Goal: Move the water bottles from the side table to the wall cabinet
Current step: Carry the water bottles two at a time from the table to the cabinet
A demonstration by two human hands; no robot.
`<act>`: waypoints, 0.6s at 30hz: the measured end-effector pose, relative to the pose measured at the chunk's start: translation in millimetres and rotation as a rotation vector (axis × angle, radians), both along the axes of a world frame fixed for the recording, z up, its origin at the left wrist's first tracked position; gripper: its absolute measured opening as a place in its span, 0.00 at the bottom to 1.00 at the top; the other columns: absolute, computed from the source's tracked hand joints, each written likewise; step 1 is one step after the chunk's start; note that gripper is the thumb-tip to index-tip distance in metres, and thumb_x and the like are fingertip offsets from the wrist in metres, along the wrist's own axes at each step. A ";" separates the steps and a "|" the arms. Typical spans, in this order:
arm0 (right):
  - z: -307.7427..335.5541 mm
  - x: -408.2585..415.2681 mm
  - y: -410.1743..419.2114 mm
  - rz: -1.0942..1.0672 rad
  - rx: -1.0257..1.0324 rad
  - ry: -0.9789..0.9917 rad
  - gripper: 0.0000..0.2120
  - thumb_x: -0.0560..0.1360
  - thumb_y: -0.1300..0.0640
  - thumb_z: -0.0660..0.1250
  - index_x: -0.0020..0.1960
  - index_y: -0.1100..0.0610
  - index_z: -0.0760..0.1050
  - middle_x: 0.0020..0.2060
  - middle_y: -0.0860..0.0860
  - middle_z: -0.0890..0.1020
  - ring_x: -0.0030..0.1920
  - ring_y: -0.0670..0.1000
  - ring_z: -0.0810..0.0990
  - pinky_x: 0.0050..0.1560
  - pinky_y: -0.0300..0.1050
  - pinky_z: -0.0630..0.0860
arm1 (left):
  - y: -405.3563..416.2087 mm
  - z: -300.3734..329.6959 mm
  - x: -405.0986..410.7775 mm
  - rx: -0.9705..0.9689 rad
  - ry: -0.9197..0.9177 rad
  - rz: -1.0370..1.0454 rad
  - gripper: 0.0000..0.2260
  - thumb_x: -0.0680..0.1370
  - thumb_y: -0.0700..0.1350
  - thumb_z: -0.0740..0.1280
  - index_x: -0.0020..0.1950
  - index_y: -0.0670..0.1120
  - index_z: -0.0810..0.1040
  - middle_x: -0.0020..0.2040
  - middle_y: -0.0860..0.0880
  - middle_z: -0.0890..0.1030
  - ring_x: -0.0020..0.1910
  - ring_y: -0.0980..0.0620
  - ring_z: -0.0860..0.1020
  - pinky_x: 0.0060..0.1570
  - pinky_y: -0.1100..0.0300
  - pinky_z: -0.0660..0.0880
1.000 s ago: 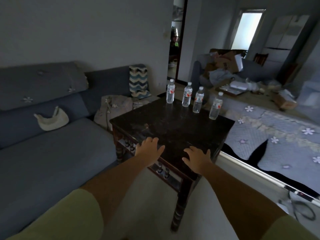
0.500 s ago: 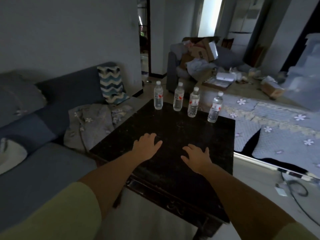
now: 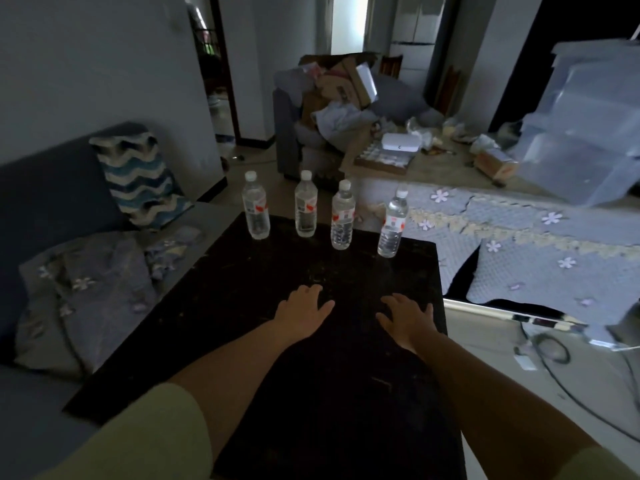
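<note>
Several clear water bottles with white caps and red labels stand upright in a row along the far edge of the dark side table (image 3: 242, 306): the leftmost bottle (image 3: 256, 211), a second bottle (image 3: 305, 209), a third bottle (image 3: 343, 220) and the rightmost bottle (image 3: 393, 225). My left hand (image 3: 303, 313) and my right hand (image 3: 408, 318) reach out over the middle of the tabletop, palms down, fingers spread, holding nothing. Both hands are well short of the bottles. No wall cabinet is visible.
A grey-blue sofa (image 3: 45, 188) with a zigzag cushion (image 3: 138, 181) and a floral blanket (image 3: 86, 289) lies left of the table. A flowered quilt (image 3: 519, 244) lies right. Stacked plastic bins (image 3: 588, 133) stand far right, cardboard boxes (image 3: 343, 88) beyond, cables (image 3: 554, 355) on the floor.
My view has moved closer and over the table. Both hands have advanced from its near edge to its middle, toward the bottles. The bottles have not moved.
</note>
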State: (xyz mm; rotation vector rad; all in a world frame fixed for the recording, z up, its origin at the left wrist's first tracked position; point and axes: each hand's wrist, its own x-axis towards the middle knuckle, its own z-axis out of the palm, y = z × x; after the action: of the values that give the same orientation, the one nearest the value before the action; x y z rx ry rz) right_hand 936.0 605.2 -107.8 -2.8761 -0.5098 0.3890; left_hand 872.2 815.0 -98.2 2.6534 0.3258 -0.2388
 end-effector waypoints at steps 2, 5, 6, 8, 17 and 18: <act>-3.9 38.2 4.8 -0.026 0.021 0.004 0.24 0.81 0.44 0.56 0.75 0.49 0.61 0.76 0.50 0.61 0.75 0.54 0.61 0.73 0.67 0.49 | 11.3 -4.6 42.5 -0.014 0.012 0.025 0.26 0.81 0.59 0.56 0.75 0.47 0.61 0.71 0.44 0.67 0.68 0.44 0.68 0.66 0.46 0.68; -9.3 84.2 8.2 -0.045 0.038 0.029 0.25 0.81 0.43 0.56 0.75 0.49 0.61 0.76 0.50 0.61 0.75 0.54 0.60 0.73 0.66 0.49 | 21.6 -7.1 93.6 -0.082 0.025 0.061 0.27 0.80 0.59 0.58 0.74 0.46 0.62 0.71 0.44 0.68 0.67 0.45 0.70 0.65 0.48 0.70; -11.9 97.1 8.8 -0.061 0.049 0.041 0.25 0.81 0.43 0.56 0.75 0.49 0.61 0.76 0.50 0.61 0.75 0.54 0.61 0.73 0.66 0.50 | 22.6 -9.2 107.6 -0.115 0.035 0.068 0.27 0.80 0.59 0.59 0.75 0.46 0.62 0.71 0.44 0.68 0.67 0.45 0.70 0.65 0.48 0.70; -17.5 125.1 11.2 -0.128 0.112 0.080 0.25 0.80 0.44 0.57 0.75 0.51 0.61 0.75 0.50 0.62 0.74 0.53 0.62 0.73 0.64 0.53 | 23.5 -16.5 137.1 -0.187 0.052 0.090 0.28 0.79 0.59 0.60 0.75 0.47 0.60 0.71 0.45 0.68 0.68 0.46 0.70 0.66 0.49 0.70; -53.9 239.2 42.6 -0.524 0.729 0.081 0.31 0.73 0.54 0.73 0.71 0.59 0.64 0.65 0.55 0.73 0.66 0.57 0.73 0.62 0.50 0.72 | 31.0 -73.9 263.7 -0.455 0.002 0.251 0.40 0.75 0.58 0.68 0.79 0.46 0.51 0.77 0.44 0.59 0.74 0.45 0.62 0.71 0.51 0.64; -57.8 251.9 47.6 -0.580 0.781 0.078 0.38 0.70 0.52 0.75 0.74 0.59 0.60 0.68 0.56 0.71 0.68 0.57 0.71 0.65 0.54 0.72 | 32.9 -78.6 277.4 -0.497 -0.051 0.298 0.42 0.74 0.56 0.70 0.79 0.45 0.49 0.78 0.44 0.57 0.76 0.45 0.59 0.72 0.51 0.61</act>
State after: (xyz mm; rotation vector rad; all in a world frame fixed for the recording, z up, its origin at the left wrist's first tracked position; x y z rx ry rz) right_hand 1188.0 652.8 -165.6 -2.0968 0.1768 0.1471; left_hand 1149.6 847.9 -176.7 2.0877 0.5587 -0.1335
